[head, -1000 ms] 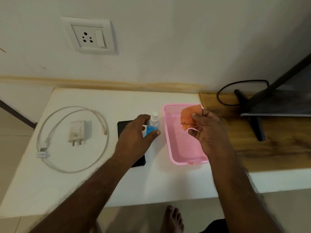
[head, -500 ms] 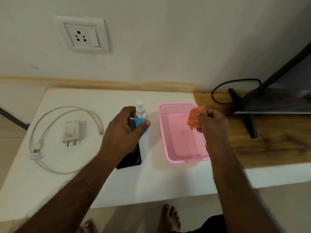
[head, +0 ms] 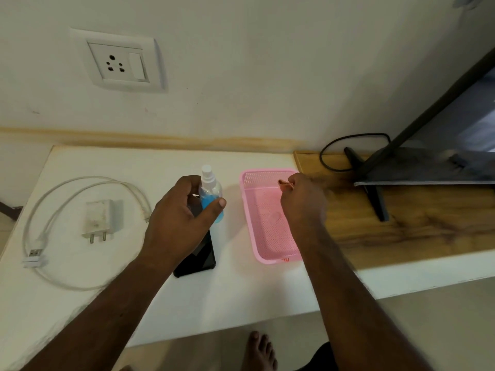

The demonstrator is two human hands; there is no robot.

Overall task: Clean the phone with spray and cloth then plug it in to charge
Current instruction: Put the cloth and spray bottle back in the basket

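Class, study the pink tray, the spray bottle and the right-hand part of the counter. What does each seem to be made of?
Pink tray: likely moulded plastic, matt, with fine perforated mesh walls and floor.
Spray bottle: apparently clear plastic, glossy; blue liquid shows through, white pump top.
Right-hand counter: wood or wood-look laminate, brown with dark grain streaks.

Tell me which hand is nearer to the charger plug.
Left. The left hand holds the spray bottle just right of the charger plug; the right hand is farther off, over the pink basket.
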